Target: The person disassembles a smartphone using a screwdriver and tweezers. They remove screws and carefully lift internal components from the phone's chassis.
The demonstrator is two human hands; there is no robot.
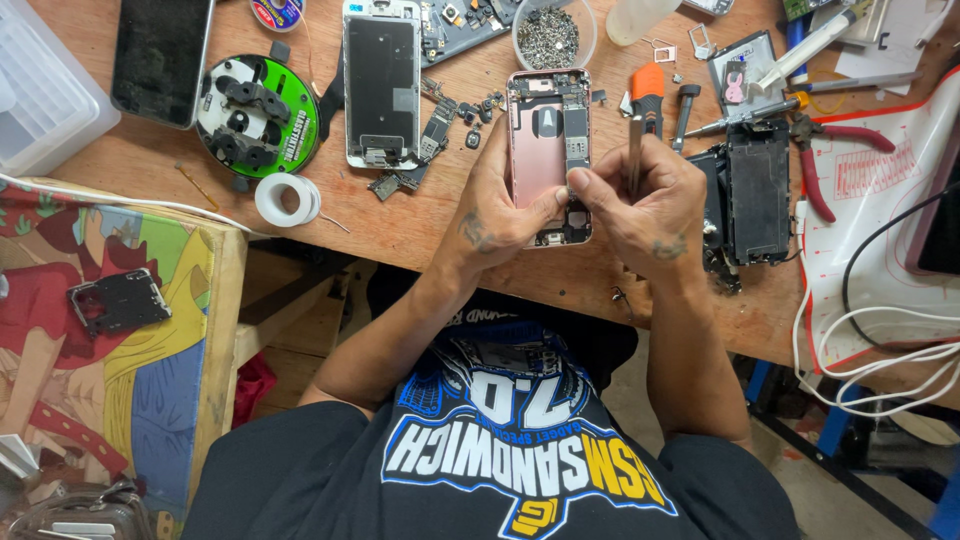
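Phone (547, 150), pink shell opened and partly stripped, lay at the worktop's near edge; left hand (500, 205) gripped its side, right hand (640, 195) pinched tweezers (635, 150) over its lower half; removed screen (381, 90) lay apart, boards remained inside

A phone repair workshop: wooden bench (420, 235) strewn with opened phones (380, 90), a screwdriver (648, 95), pliers (830, 150) and a screw cup (553, 35)

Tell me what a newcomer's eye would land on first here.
First, the opened pink phone shell at the middle of the wooden bench, steadied by the left hand while the right hand works a slim tool at its lower part. Next, the green round fixture at upper left and the red-handled pliers at right.
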